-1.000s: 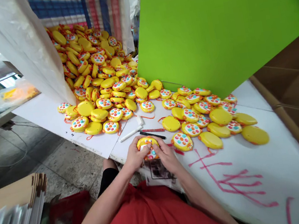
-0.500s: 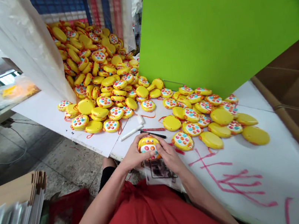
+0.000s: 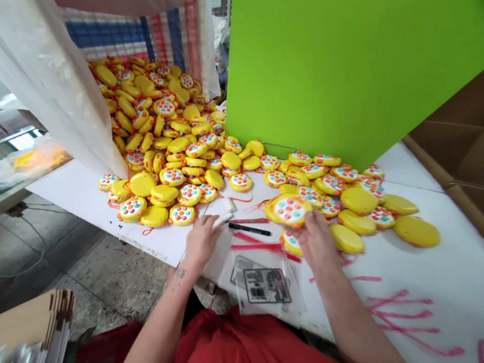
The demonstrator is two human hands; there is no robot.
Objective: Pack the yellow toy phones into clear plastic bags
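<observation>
My right hand (image 3: 317,240) grips a yellow toy (image 3: 290,209) with a white face of coloured buttons, holding it over other such toys on the right of the table. My left hand (image 3: 201,242) has its fingers closed around a white marker (image 3: 222,220), whose far end sticks out to the right; the rest is hidden by the hand. Just beyond it lies a small white block (image 3: 229,204). A black pen (image 3: 249,229) and a red stick-like piece (image 3: 251,220) rest on the tabletop between my hands. Near me is a clear plastic bag (image 3: 267,286) with black print.
A large heap of yellow toys (image 3: 172,143) spills from a white sack (image 3: 63,81) at the back left. A tall green panel (image 3: 341,51) stands behind the right-hand toys. Cardboard boxes (image 3: 472,171) are at the right; flat cartons (image 3: 22,323) are stacked lower left.
Both hands held a toy together at the table's near edge. My right hand has carried it up and right, while my left hand let go and moved left onto the white marker.
</observation>
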